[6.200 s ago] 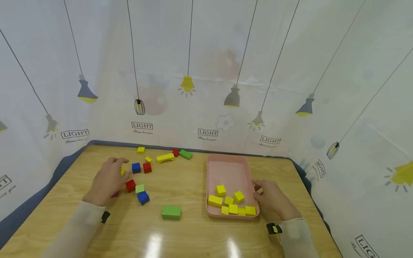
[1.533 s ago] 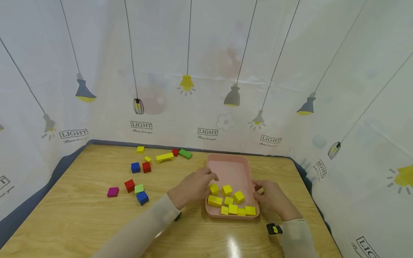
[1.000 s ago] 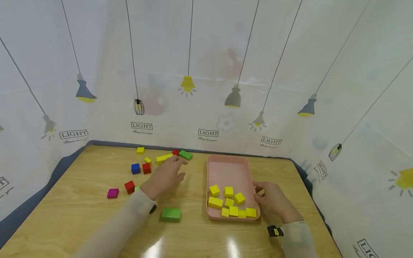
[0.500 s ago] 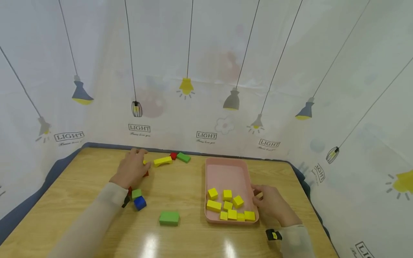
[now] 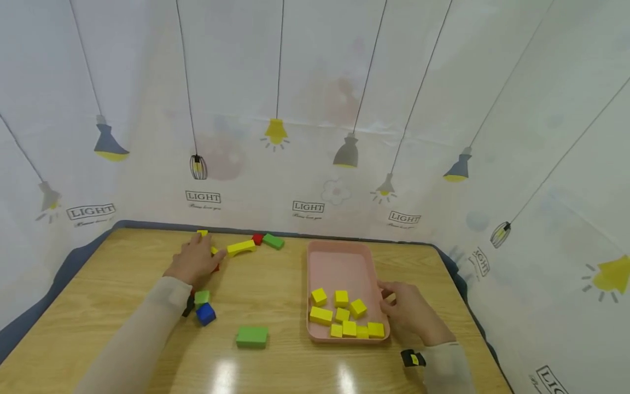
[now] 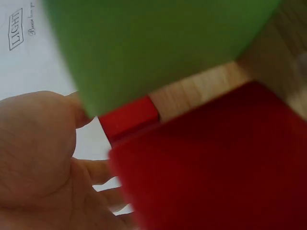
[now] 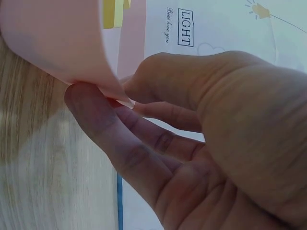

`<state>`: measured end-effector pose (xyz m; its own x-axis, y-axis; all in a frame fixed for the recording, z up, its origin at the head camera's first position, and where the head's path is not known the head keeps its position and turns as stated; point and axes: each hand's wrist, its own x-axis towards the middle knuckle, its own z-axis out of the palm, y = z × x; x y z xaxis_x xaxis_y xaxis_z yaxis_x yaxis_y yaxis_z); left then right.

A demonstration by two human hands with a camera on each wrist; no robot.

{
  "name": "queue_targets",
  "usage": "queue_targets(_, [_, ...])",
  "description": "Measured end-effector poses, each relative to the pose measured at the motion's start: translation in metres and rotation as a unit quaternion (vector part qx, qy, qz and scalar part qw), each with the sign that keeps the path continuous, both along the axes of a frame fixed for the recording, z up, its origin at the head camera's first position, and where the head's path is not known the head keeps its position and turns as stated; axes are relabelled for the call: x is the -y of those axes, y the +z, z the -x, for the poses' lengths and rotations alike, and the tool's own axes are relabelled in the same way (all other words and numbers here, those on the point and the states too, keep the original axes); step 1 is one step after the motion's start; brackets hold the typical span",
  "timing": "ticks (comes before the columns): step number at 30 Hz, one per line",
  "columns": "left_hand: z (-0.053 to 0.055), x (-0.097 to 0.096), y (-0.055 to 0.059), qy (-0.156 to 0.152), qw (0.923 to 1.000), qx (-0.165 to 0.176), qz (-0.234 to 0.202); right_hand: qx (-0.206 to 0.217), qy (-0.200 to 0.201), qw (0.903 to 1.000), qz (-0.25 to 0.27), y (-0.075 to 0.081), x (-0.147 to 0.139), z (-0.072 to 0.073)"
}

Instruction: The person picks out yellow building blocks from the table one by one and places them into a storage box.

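Note:
My left hand point(image 5: 191, 260) reaches over the blocks at the table's far left, fingers spread loosely. A small yellow block point(image 5: 214, 250) shows beside its thumb, and another yellow block point(image 5: 202, 232) lies just past the fingertips. In the left wrist view, a green block point(image 6: 158, 43) and a red block point(image 6: 206, 163) hide the fingertips; a second red block point(image 6: 128, 120) sits between them. My right hand point(image 5: 410, 312) pinches the right rim of a pink tray point(image 5: 339, 262), thumb and fingers on either side of its wall point(image 7: 57, 38). Several yellow blocks point(image 5: 321, 316) lie in the tray's near half.
A yellow arch block point(image 5: 241, 248), a red block point(image 5: 257, 239) and a green block point(image 5: 273, 241) lie near the back edge. Closer in are a light green cube point(image 5: 202, 298), a blue cube point(image 5: 205, 314) and a larger green block point(image 5: 252, 337). A patterned curtain point(image 5: 256, 180) stands behind the table.
The left hand carried a yellow block into the tray, left it there, then went back to the far-left blocks. The right hand has stayed on the tray rim. The view has shifted slightly.

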<state>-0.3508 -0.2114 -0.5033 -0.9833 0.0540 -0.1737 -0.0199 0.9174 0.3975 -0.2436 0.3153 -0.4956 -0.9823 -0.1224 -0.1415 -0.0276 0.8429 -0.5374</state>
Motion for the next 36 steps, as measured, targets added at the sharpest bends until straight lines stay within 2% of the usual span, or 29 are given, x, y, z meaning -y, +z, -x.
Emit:
queue_targets(3, [0.0,0.001,0.0,0.001,0.9999,0.008,0.01,0.002,-0.002,1.0,0.001,0.0,0.001,-0.001])
queue_targets(5, [-0.001,0.0,0.0,0.002,0.9999,0.002,0.016,0.002,-0.004,1.0,0.0,0.0,0.002,-0.002])
queue_targets(13, [-0.005,0.003,0.005,-0.027,0.9972,-0.061,0.034,-0.011,0.002,0.9999,-0.004,0.002,0.003,-0.004])
queue_targets(18, [-0.014,0.006,0.016,-0.024,0.9985,-0.041,0.028,-0.013,0.003,0.9999,-0.007,0.002,0.003,-0.004])
queue_targets(21, [-0.019,0.007,0.018,-0.016,0.9991,-0.036,0.017,-0.011,0.002,0.9999,-0.01,0.002,0.003,-0.004])
queue_targets(24, [-0.022,0.008,0.016,-0.013,0.9991,-0.039,0.006,-0.007,0.002,0.9999,-0.012,0.001,0.002,-0.003])
queue_targets(31, [-0.03,0.013,0.011,-0.025,0.9982,-0.054,0.003,-0.005,0.0,0.9999,-0.014,0.002,0.002,-0.002])
queue_targets(36, [-0.035,0.017,0.01,-0.019,0.9985,-0.05,-0.012,-0.005,0.002,0.9998,-0.017,0.004,0.003,-0.003])
